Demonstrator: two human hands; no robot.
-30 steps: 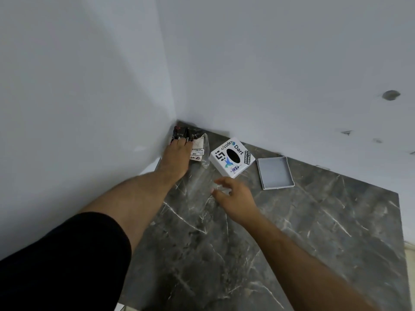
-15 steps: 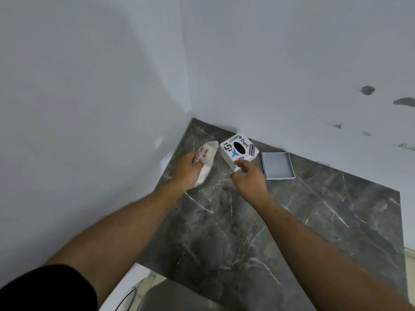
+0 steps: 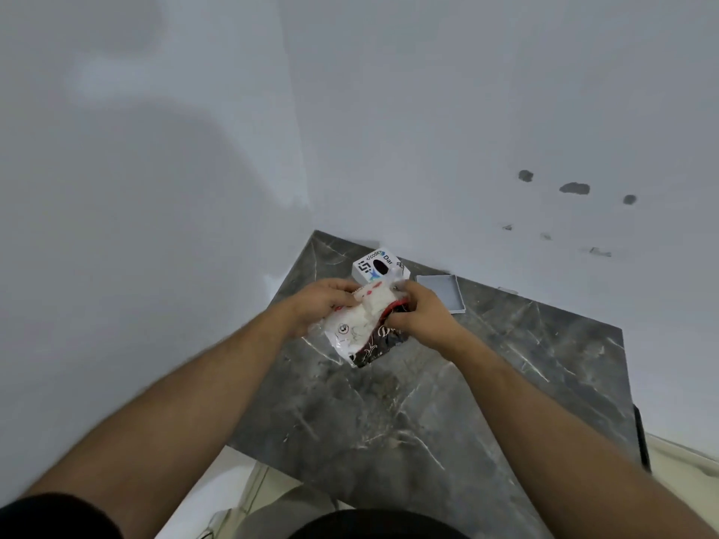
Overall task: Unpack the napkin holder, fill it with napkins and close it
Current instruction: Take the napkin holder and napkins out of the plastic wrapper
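Observation:
A plastic pack of white napkins (image 3: 360, 330) with dark red-and-black print hangs above the dark marble table (image 3: 447, 402). My left hand (image 3: 325, 301) grips its upper left end. Gripping the pack's upper right end is my right hand (image 3: 422, 315). Behind the hands, near the wall corner, stands the white square napkin holder (image 3: 375, 264) with a black oval slot and printed stickers on top; its front is partly hidden by the pack. A flat grey lid (image 3: 441, 291) lies on the table to the holder's right, partly behind my right hand.
White walls meet in a corner just behind the table, close on the left and at the back. The table's near edge (image 3: 311, 476) and right edge (image 3: 632, 402) drop off to a pale floor. My knee shows at the bottom.
My left hand lifted the napkin pack from the corner toward me. My right hand left the holder and took the pack's other end. The view tilted down.

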